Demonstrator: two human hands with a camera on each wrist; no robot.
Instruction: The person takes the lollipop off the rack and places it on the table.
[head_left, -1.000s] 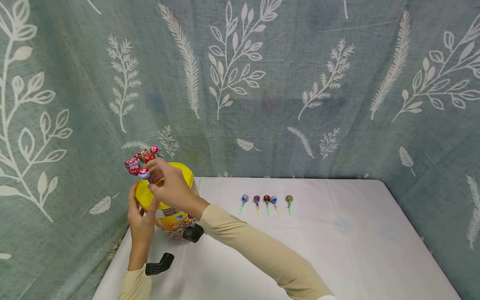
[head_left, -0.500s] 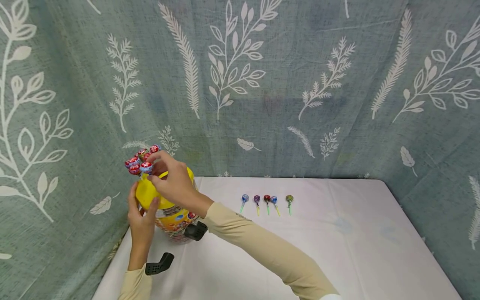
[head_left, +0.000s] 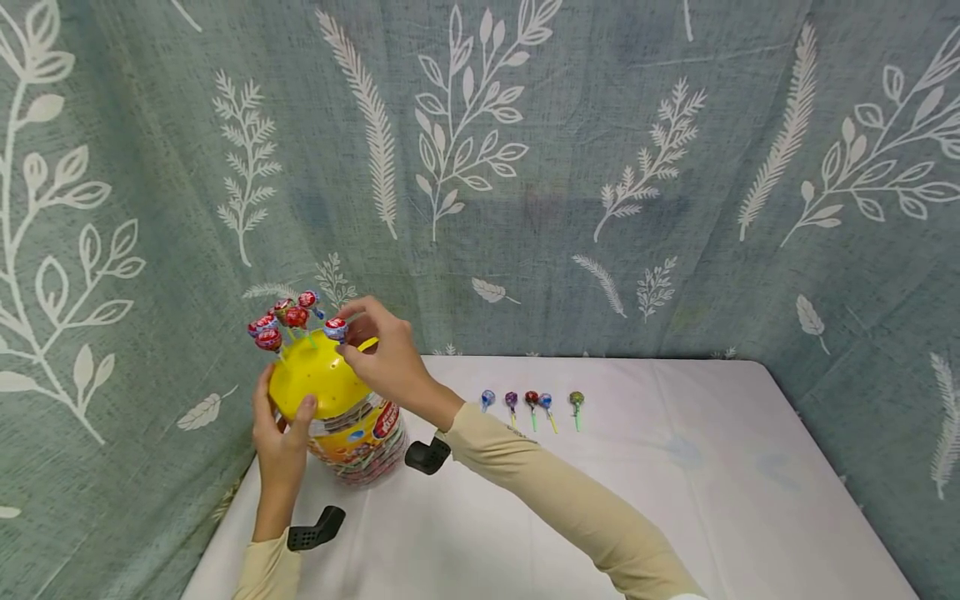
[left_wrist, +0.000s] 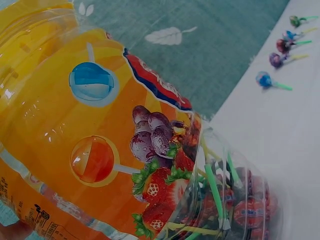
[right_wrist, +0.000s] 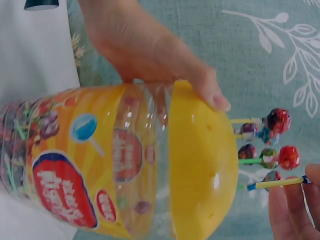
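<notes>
A large clear jar point(head_left: 356, 454) with a yellow-orange label stands at the table's left and holds several lollipops. My left hand point(head_left: 281, 446) grips the side of its yellow lid point(head_left: 315, 379), thumb on the near side. Several wrapped lollipops point(head_left: 296, 317) stick up from the lid's far left part. Above the lid's right side, my right hand point(head_left: 393, 354) pinches a red and blue lollipop point(head_left: 336, 330) by its wrapped end. In the right wrist view its yellow stick point(right_wrist: 275, 183) points toward the lid. Small holes dot the lid.
Several lollipops point(head_left: 532, 397) lie in a row on the white table point(head_left: 637, 500), to the right of the jar. Behind it hangs a green leaf-patterned curtain point(head_left: 525, 208). Black wrist cameras point(head_left: 427, 457) sit on both forearms.
My right hand has moved right, carrying the red and blue lollipop away from the cluster on the lid. The left hand stays on the lid.
</notes>
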